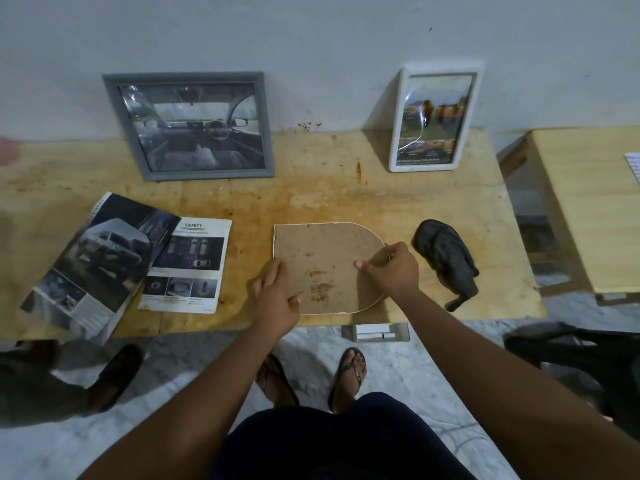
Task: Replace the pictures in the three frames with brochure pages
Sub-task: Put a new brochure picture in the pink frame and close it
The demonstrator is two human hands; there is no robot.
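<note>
Though face-down, frame (322,261) under both hands (277,299)

A dark elephant figurine (446,258) lies on the stained wooden table (329,192), near its right edge

The arched frame (322,258) lay face down, so its picture was hidden. The left hand (275,297) covered its near corner; the right hand (389,268) hid part of the curved edge. A pink blur (7,150) at the left border was cut off, unreadable. Glare washed the white frame (434,119).
</note>
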